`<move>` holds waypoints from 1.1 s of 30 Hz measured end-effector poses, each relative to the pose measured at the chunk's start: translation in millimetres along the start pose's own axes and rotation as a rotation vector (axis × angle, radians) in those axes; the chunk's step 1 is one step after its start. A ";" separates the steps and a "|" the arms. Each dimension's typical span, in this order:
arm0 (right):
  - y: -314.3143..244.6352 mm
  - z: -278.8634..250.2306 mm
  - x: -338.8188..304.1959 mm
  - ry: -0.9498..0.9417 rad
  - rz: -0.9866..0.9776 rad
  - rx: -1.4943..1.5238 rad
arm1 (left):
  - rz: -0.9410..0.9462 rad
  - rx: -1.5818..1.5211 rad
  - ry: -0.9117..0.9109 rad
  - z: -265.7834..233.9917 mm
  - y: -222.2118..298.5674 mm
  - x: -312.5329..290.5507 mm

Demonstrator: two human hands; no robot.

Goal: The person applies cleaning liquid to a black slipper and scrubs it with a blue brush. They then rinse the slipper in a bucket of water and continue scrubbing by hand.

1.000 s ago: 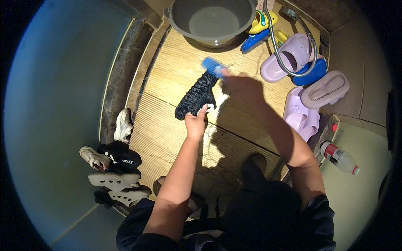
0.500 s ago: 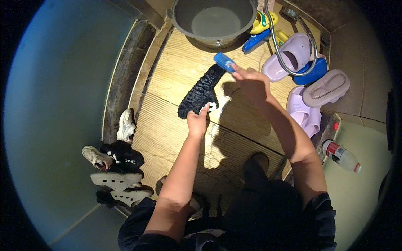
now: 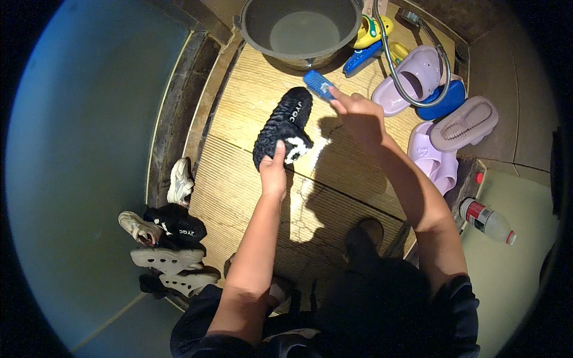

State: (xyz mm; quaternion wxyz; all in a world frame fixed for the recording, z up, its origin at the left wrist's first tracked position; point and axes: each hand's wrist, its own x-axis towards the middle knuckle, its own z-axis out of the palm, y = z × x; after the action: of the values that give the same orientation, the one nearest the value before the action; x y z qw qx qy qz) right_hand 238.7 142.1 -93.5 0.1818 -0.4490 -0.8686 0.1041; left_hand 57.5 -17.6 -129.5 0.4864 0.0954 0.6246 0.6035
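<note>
Head view: the left hand (image 3: 273, 177) grips a black shoe (image 3: 279, 121) by its near end, over the middle of the floor (image 3: 236, 113) toward its far edge; whether they touch cannot be told. The right hand (image 3: 361, 117) holds a blue brush (image 3: 319, 85) just beside the shoe's far end. A dark basin (image 3: 256, 36) stands at the floor's far edge, lilac slippers (image 3: 425, 62) along its right edge, pale clogs (image 3: 166, 258) at its near left corner.

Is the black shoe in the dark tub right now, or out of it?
Out. The left hand holds the black shoe apart from the dark tub, with lit floor visible between.
</note>
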 end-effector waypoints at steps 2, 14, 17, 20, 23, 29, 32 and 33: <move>-36.4 -7.3 -7.5 -0.258 0.042 0.169 | -0.114 -0.364 0.076 11.8 16.4 -1.1; -16.8 77.0 -18.8 -0.165 -0.134 0.067 | -0.389 -1.002 -0.057 9.6 -16.0 46.4; -7.8 49.3 10.9 -0.199 0.018 0.042 | -0.346 -0.995 -0.069 4.9 -26.0 58.8; -33.9 62.5 -0.5 -0.389 0.056 0.074 | -0.318 -1.005 -0.072 -6.3 -37.2 70.6; -63.3 54.1 -23.4 -0.506 -0.170 0.126 | -0.459 -1.194 -0.228 -11.8 -37.2 80.6; -3.9 102.4 2.1 -0.352 0.014 0.471 | -0.441 -1.020 -0.061 5.9 -38.9 77.7; -3.8 59.8 33.6 -0.432 -0.025 0.010 | -0.340 -0.947 -0.007 4.4 -37.4 73.8; 4.7 68.6 27.4 -0.373 -0.034 0.065 | -0.317 -0.899 -0.039 8.9 -35.1 72.1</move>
State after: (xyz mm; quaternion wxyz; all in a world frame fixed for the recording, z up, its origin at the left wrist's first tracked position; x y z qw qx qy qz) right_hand 199.6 166.0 -151.6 0.0339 -0.4009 -0.8910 0.2104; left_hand 43.7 30.3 -193.0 0.5770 -0.2096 0.2991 0.7305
